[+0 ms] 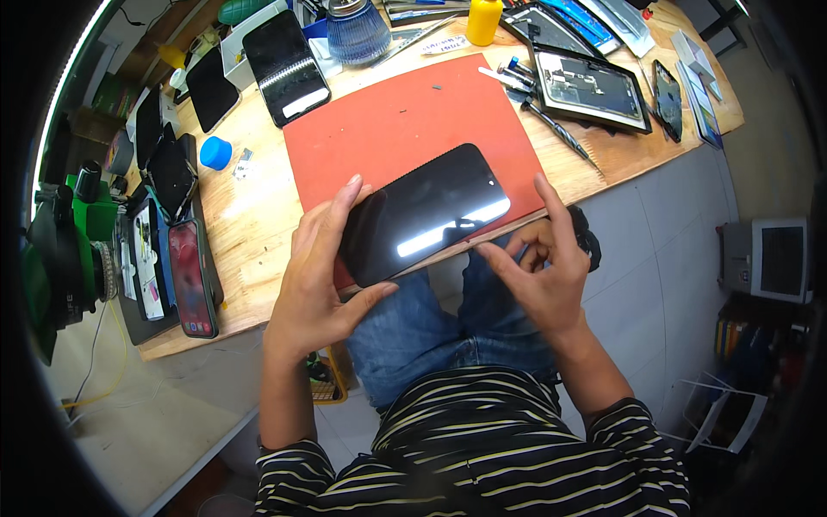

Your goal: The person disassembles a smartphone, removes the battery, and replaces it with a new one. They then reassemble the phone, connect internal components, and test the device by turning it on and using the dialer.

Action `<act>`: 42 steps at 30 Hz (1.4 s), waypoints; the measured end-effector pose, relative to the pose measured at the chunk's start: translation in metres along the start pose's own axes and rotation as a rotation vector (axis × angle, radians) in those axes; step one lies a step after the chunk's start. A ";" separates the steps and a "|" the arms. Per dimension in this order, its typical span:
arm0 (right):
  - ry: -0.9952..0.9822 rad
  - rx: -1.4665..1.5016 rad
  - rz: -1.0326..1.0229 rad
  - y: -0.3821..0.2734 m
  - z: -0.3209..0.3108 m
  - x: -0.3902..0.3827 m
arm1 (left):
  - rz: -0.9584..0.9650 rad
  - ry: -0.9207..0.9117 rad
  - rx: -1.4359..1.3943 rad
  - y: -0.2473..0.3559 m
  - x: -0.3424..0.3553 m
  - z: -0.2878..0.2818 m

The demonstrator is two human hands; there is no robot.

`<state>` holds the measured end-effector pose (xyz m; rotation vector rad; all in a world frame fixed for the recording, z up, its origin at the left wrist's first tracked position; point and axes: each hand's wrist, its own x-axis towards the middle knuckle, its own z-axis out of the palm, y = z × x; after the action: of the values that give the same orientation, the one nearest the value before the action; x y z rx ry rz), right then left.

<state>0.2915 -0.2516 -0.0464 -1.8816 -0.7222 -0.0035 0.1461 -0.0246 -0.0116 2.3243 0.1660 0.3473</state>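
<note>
At the near edge of the red mat (388, 121), here's the black phone (422, 211), screen up, its left end gripped between the left hand's (312, 280) thumb and fingers, presumably for steadiness; the right hand (551, 280), seemingly empty, spreads thumb and forefinger just beyond the other end; the mat likely guards against scratches.

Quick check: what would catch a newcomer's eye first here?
First, the black smartphone, slanted in the left hand over the near part of the red mat. Next, the yellow bottle beyond the mat's far edge, and the blue cap on the wooden tabletop left of the mat.
</note>
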 end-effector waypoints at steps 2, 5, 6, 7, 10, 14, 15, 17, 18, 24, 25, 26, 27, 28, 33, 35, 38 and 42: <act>-0.065 -0.062 0.002 0.001 0.001 0.006 | -0.005 -0.001 -0.029 -0.002 -0.001 0.000; -0.134 -0.057 -0.021 0.005 0.003 0.007 | 0.003 0.024 -0.014 -0.003 -0.003 0.003; -0.142 -0.060 0.015 0.006 0.002 0.005 | 0.013 0.035 0.003 -0.003 -0.003 0.005; -0.136 -0.044 0.029 0.007 0.002 0.005 | 0.015 0.042 0.005 -0.003 -0.003 0.006; -0.118 -0.052 0.026 0.010 0.002 0.006 | 0.020 0.062 0.014 -0.003 -0.004 0.009; -0.129 -0.061 -0.013 0.010 0.000 0.016 | 0.014 0.104 0.011 -0.001 -0.004 0.014; -0.156 -0.061 -0.004 0.008 -0.002 0.018 | 0.017 0.111 0.017 0.001 -0.005 0.015; -0.193 -0.035 0.057 0.003 -0.004 0.021 | -0.001 0.117 0.048 0.005 -0.009 0.018; -0.202 -0.011 0.109 0.000 -0.004 0.022 | -0.019 0.120 0.054 0.007 -0.011 0.020; -0.208 -0.034 0.180 -0.013 -0.010 0.028 | -0.055 0.247 0.074 0.014 -0.022 0.039; -0.187 -0.022 0.181 -0.015 -0.013 0.029 | -0.053 0.230 0.099 0.014 -0.024 0.039; -0.166 -0.030 0.160 -0.018 -0.016 0.030 | -0.049 0.212 0.113 0.014 -0.026 0.038; -0.147 -0.034 0.138 -0.021 -0.018 0.029 | -0.044 0.194 0.127 0.014 -0.028 0.038; -0.128 -0.050 0.115 -0.026 -0.020 0.027 | -0.018 0.193 0.187 0.013 -0.029 0.037; -0.451 -0.112 -0.144 -0.054 -0.013 0.014 | 0.015 0.307 0.190 0.010 -0.032 0.049; -0.639 -0.157 -0.198 -0.067 -0.002 0.004 | 0.045 0.365 0.150 0.005 -0.032 0.054; -0.762 -0.124 -0.237 -0.075 0.015 -0.005 | 0.050 0.343 0.118 0.002 -0.037 0.055; -0.805 -0.117 -0.251 -0.074 0.023 -0.008 | 0.035 0.267 0.075 0.001 -0.042 0.051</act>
<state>0.2426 -0.2179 0.0034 -1.8713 -1.5238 0.5898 0.1211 -0.0693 -0.0537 2.3494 0.2727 0.6797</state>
